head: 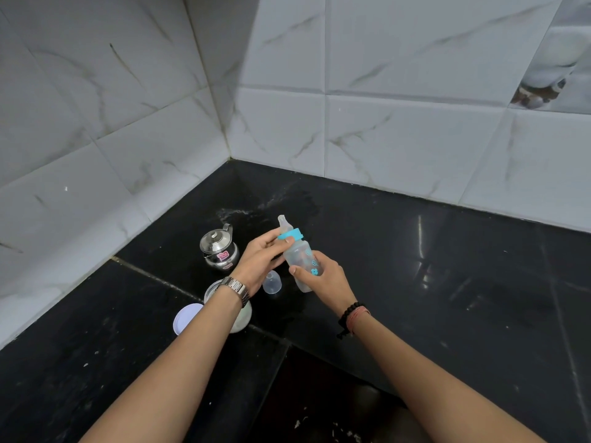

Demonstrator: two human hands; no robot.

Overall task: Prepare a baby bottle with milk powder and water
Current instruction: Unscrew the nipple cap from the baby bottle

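Observation:
A clear baby bottle [300, 257] with blue prints, a blue collar ring [292, 234] and a clear teat [284, 222] is tilted above the black counter [415, 282]. My right hand [323, 276] grips the lower body of the bottle. My left hand [262, 254] pinches the blue ring at the neck. The bottle's clear dome cap [272, 282] stands on the counter below my hands. A steel kettle-like pot [219, 249] with a lid stands to the left. A round milk powder container [241, 314] sits partly hidden under my left wrist, with its white lid [187, 318] beside it.
White marble-look tiled walls [128, 139] meet in a corner behind the counter. A wet patch [265, 209] lies near that corner. The counter's front edge [278, 362] steps inward close to my arms, with dark floor below.

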